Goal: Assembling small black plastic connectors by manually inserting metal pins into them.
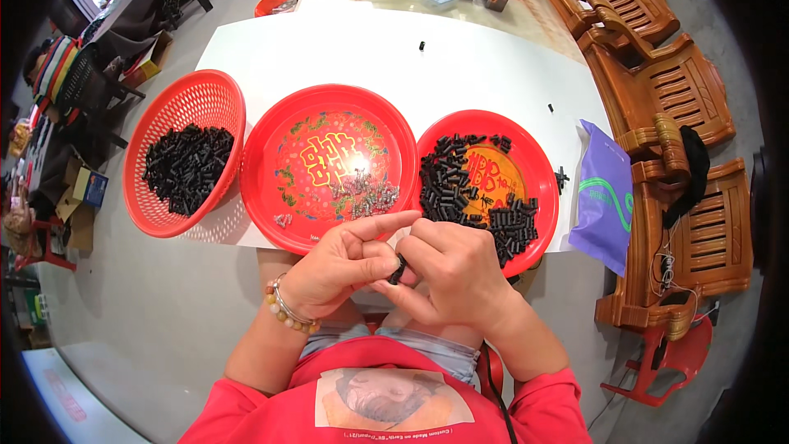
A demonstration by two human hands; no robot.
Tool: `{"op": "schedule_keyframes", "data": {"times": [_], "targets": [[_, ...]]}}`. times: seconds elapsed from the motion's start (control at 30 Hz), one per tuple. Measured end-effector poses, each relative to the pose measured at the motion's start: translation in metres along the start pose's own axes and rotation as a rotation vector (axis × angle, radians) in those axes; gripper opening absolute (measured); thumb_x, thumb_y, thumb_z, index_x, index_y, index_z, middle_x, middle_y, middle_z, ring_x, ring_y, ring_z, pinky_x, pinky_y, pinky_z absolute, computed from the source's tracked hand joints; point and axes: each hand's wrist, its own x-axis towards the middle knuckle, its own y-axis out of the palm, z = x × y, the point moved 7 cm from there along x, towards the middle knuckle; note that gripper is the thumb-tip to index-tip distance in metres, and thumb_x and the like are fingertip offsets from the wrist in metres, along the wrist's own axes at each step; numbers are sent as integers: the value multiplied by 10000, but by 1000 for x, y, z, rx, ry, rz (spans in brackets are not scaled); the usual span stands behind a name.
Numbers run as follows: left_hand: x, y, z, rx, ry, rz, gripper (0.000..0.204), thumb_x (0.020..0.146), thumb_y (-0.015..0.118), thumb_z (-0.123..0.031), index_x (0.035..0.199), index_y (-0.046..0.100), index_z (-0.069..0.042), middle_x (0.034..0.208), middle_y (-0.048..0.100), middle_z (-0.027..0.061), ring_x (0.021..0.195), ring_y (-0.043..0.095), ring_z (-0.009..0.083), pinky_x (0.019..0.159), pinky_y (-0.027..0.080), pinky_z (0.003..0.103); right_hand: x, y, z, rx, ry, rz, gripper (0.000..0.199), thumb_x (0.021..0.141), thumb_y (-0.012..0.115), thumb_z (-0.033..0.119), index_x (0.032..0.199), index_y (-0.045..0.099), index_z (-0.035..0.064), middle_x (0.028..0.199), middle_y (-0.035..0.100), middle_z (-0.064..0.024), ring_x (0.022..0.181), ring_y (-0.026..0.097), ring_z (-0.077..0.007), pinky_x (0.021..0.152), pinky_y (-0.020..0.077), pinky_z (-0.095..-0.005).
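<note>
Just beyond my lap, both hands meet around a small black cylindrical piece (pixel 397 270). My left hand (pixel 341 263), with bracelets at its wrist, presses its thumb against the piece while the index finger stretches forward. The curled fingers of my right hand (pixel 452 267) close on the piece from the other side. Ahead of my left hand, a red tray (pixel 279 115) carries small shiny metal parts (pixel 370 196). Beside my right hand is a second red tray (pixel 549 189), filled with many black cylindrical pieces (pixel 448 185). My fingers hide part of the held piece.
To the left, a red perforated basket (pixel 215 90) holds a heap of black pieces. A purple packet (pixel 602 197) rests at the white tabletop's (pixel 345 41) right edge. Loose black bits lie on that surface. Wooden chairs (pixel 682 99) line the right; people sit at the far left.
</note>
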Motion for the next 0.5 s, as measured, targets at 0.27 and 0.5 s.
{"op": "schedule_keyframes", "data": {"times": [0.27,0.5], "targets": [[0,6,-15,378,313,93,648,871,612,-391,1351,402,-10,1274,470,76,1193,450,162,915,434,294,-6,1,-5,19,45,-105,247,697,703,253,690,539,68,641,512,-71,548,554,-234,477,447,-334],[15,15,6,53,431,-78,635,964,305,-511,1111,562,52,1162,552,192,1082,528,210,948,398,312,-12,19,-6,0,75,-274,232,624,701,221,630,541,53,571,514,-90,491,539,-248,456,427,-327]]}}
